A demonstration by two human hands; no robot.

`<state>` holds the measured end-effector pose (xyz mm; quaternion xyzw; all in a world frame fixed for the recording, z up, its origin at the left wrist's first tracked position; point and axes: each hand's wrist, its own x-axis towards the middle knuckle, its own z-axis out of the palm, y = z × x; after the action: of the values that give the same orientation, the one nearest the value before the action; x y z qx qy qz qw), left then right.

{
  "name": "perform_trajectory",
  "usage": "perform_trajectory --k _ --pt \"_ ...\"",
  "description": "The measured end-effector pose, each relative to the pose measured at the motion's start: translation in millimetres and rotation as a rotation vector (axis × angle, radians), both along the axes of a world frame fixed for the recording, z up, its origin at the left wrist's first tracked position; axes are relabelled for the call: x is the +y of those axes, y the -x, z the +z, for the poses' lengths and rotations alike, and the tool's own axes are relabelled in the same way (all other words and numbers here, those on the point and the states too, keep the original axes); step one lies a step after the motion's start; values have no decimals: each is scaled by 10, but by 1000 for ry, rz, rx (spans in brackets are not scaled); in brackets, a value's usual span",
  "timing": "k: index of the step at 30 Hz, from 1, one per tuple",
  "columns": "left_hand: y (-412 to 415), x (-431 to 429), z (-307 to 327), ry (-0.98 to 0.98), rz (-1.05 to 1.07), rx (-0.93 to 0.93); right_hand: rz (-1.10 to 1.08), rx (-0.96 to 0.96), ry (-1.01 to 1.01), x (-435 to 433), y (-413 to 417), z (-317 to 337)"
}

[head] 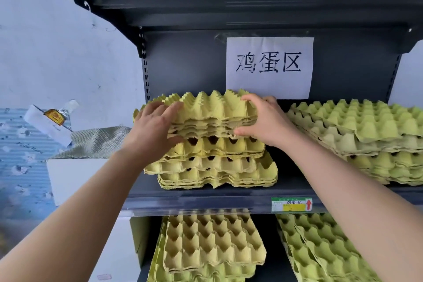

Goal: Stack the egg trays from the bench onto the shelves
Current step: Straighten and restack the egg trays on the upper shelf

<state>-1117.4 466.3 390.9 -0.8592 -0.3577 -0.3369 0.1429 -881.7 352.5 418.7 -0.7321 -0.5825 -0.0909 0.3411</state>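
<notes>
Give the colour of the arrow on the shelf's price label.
Red arrow, seen in the head view.

Right hand (263, 119): fingertips hidden behind the peaks of the top egg trays (206, 107) it grips. Left hand (158, 121): palm hidden against the same bundle. Tray count in the bundle can't be told because the edges merge. Both forearms are cut by the bottom edge, 7 and 5 o'clock. Green tray stack (366, 130), 3 o'clock, cut by the right edge. Lower-shelf stacks at 6 o'clock (210, 240) and 5 o'clock (315, 247) cut by the bottom edge. Sign (269, 66): lower edge partly covered. Price label (291, 204): small print unreadable. Packet (55, 119), 9 o'clock: label blurred.
</notes>
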Motion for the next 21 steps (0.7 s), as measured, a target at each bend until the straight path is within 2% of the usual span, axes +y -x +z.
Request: perform_trajectory --k 13,17,21 --pt "-78 36 -329 -65 -18 101 4 -99 71 -53 -143 -378" --pt "-38 49 -344 -108 15 106 31 -1 75 -75 -171 -442" --pt "79 59 -398 -7 129 129 23 71 163 -113 -187 -479"
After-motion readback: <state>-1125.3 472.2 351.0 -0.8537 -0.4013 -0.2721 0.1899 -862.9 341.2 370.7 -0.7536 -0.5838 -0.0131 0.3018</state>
